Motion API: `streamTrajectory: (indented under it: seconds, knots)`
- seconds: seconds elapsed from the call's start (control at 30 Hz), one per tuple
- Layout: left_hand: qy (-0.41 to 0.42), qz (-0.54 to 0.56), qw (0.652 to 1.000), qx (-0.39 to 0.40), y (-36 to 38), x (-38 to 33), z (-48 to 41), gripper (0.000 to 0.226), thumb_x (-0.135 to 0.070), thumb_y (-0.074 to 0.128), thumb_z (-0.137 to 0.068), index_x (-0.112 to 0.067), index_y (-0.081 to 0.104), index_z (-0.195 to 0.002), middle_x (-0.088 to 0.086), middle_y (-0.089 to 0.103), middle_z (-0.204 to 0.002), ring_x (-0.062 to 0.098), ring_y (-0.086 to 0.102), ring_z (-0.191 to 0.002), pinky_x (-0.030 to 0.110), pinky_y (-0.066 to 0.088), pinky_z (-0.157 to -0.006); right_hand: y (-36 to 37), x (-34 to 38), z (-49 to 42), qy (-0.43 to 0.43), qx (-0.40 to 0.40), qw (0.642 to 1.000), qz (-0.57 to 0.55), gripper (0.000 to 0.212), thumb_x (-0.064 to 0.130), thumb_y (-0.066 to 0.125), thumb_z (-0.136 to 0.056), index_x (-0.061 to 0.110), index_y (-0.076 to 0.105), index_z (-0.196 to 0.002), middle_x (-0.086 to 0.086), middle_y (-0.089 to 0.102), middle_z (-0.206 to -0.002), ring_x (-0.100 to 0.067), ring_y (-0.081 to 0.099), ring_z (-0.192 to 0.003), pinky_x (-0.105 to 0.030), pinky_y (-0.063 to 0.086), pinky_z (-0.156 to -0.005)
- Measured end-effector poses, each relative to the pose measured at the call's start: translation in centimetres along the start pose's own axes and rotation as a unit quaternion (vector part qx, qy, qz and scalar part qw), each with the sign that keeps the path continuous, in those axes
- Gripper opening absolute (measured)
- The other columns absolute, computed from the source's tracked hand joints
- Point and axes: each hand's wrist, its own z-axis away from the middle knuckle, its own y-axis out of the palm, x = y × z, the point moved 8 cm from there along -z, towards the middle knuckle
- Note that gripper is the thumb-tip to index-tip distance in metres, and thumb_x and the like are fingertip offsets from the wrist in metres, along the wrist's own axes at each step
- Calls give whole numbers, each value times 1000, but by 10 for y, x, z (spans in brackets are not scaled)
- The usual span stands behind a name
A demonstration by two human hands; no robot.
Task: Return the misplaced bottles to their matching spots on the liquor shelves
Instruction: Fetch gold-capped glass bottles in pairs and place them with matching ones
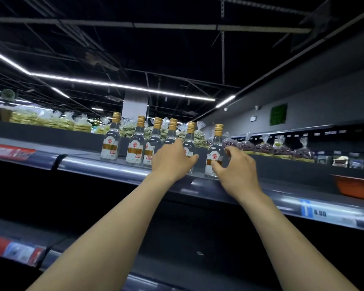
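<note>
Bottles: six on top shelf [118, 168]; left hand [172, 159] grips fifth bottle [190, 141], right hand [236, 166] half-open beside sixth bottle [215, 152], spacing unfinished.

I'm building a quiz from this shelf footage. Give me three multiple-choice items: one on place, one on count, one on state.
1. Where do the clear bottles stand?
A. top shelf
B. floor
C. orange bin

2. How many gold caps show?
A. three
B. six
C. nine

3. The right hand's fingers are:
A. fisted
B. spread beside the rightmost bottle
C. out of view

Key: A, the bottles line the top shelf; B, six caps from leftmost bottle to rightmost bottle; B, right hand spread open; left hand rests on a middle bottle.
</note>
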Motion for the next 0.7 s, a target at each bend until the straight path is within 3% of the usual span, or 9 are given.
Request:
streamTrajectory:
  seconds: [0.07,0.2,0.27,0.43,0.53,0.7]
  knots:
    - [-1,-28,1000,2,3,0,-5,69,-69,58,-86,-19,52,-134,-3,66,-80,25,67,-81,37,56,-65,6,-1,-5,8,6,1000,8,65,44,72,-91,12,52,-144,-6,61,-136,-28,54,-126,-37,43,-99]
    - [-20,-50,999,-4,7,0,-13,58,-71,61,-83,-18,57,-106,-4,60,-74,24,63,-71,30,46,-54,12,-3,-12,40,7,999,26,67,55,73,-87,15,54,-137,-4,67,-119,-21,51,-94,-33,39,-75]
    - [-29,-44,999,-12,9,0,-14,53,-69,66,-81,-20,56,-99,-6,56,-71,24,62,-71,30,44,-54,15,-5,-13,63,20,997,48,77,62,73,-83,18,49,-142,-3,69,-116,-26,59,-99,-36,43,-70]
    - [-27,25,997,-65,7,2,-10,56,-65,75,-76,-23,64,-111,-5,69,-92,23,68,-84,33,52,-64,18,-9,-15,93,17,995,35,84,62,77,-79,25,46,-147,-5,68,-121,-32,63,-112,-38,49,-71]
    - [-3,58,995,-86,4,-4,-6,61,-68,76,-73,-25,67,-115,-4,62,-109,23,65,-89,33,49,-67,15,-11,-14,93,-10,995,15,81,61,80,-78,25,51,-145,-3,68,-122,-29,62,-114,-35,46,-70]
    - [19,96,989,-112,-4,-13,3,65,-64,78,-73,-30,66,-127,-8,74,-99,19,70,-92,31,48,-67,7,-12,-11,65,-57,996,-4,85,57,82,-76,25,52,-148,-2,72,-114,-25,64,-107,-30,44,-72]
